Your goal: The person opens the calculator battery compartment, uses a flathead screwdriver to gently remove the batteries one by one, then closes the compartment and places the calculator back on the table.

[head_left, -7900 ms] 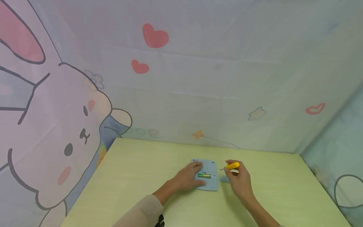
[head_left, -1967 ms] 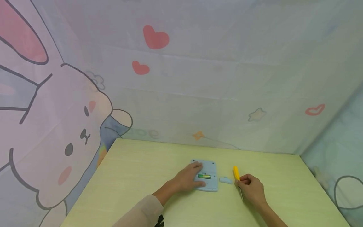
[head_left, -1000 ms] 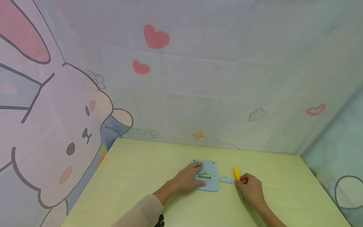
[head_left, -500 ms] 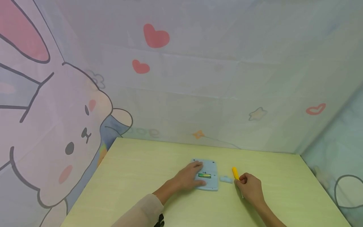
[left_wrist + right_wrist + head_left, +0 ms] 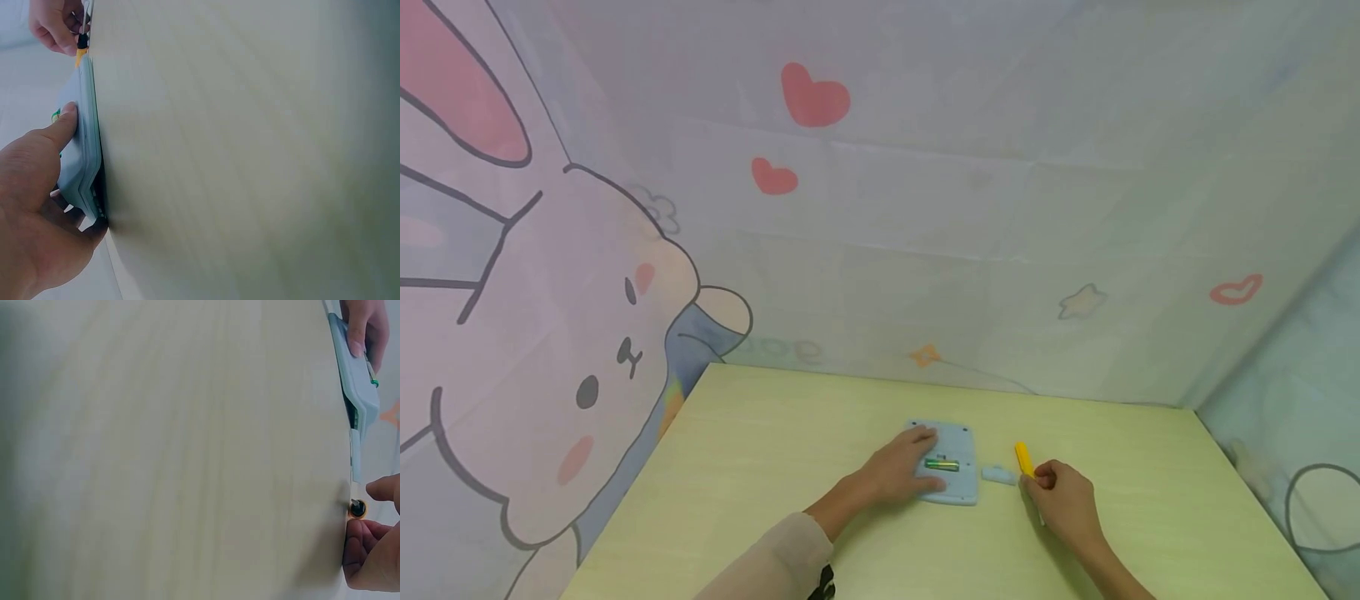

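A light blue calculator lies back side up on the table. My left hand grips its left side, thumb on the back and fingers curled at the edge. In its recess sits a green and gold battery. Just right of the calculator is the small blue battery cover. Farther right, a yellow-handled screwdriver is down on the table, its shaft partly hidden by my right hand. In the right wrist view, the thumb stands apart from the screwdriver, and the fingers are right beside it.
The pale yellow-green table reaches back to a fabric backdrop printed with a rabbit and hearts. More printed cloth hangs along the right side.
The right hand has brought the screwdriver down from beside the calculator to the table at right, turning its shaft toward me. Since then it has only shifted slightly. The left hand has stayed put.
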Demonstrator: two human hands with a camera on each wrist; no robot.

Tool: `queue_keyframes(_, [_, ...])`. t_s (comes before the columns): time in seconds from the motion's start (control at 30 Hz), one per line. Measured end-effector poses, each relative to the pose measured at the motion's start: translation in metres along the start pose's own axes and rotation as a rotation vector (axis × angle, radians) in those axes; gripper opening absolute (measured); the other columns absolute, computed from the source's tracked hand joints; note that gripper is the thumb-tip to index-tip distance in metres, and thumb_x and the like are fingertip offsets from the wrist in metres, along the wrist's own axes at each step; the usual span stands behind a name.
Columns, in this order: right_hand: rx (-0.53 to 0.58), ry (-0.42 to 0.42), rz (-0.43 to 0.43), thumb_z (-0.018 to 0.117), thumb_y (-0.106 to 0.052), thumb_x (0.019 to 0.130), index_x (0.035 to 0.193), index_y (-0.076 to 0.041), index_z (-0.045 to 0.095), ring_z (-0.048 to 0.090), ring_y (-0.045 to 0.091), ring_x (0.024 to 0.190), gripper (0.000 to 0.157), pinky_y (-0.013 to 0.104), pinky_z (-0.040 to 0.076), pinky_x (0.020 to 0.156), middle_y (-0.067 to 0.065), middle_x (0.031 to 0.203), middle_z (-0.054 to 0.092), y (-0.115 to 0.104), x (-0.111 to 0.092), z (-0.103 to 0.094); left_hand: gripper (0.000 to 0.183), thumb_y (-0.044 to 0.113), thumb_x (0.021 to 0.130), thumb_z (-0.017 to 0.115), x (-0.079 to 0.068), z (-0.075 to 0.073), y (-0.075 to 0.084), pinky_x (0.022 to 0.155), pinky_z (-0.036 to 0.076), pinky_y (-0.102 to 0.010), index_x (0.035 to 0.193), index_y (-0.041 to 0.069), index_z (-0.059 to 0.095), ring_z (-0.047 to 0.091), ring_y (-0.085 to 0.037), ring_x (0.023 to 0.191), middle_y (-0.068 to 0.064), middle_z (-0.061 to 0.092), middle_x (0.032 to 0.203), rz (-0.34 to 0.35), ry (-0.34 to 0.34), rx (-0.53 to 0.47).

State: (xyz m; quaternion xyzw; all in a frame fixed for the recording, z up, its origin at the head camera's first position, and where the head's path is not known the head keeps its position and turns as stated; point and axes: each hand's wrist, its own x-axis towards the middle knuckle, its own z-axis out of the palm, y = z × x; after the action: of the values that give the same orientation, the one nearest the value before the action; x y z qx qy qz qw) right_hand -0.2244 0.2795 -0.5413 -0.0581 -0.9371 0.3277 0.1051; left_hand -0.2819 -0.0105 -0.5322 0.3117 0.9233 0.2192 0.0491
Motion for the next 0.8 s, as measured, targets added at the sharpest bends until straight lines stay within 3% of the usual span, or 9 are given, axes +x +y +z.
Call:
queue_keyframes(0.53, [-0.002, -0.024, -0.048, 0.074, -0.021, 0.089, 0.109, 0.006, 0.065, 0.061, 0.023, 0.084, 0.035, 0.039, 0.054, 0.075, 0.013, 0.095, 0.064, -0.006, -0.004, -0.005, 0.079, 0.053, 0.093, 0.063, -0.001, 0.000, -0.001, 0.115, 0.032, -0.038, 0.153, 0.007, 0.038, 0.029, -0.022, 0.147, -0.002, 0.033, 0.159, 0.002, 0.003, 0.008])
queue_keyframes(0.8, [0.018, 0.021, -0.089, 0.074, -0.021, 0.089, 0.108, 0.004, 0.067, 0.062, 0.022, 0.084, 0.032, 0.036, 0.054, 0.074, 0.011, 0.094, 0.065, -0.014, -0.004, -0.010, 0.080, 0.055, 0.093, 0.062, 0.000, 0.003, -0.004, 0.116, 0.031, -0.036, 0.153, 0.009, 0.037, 0.028, -0.021, 0.147, -0.001, 0.032, 0.160, 0.003, 0.005, 0.022])
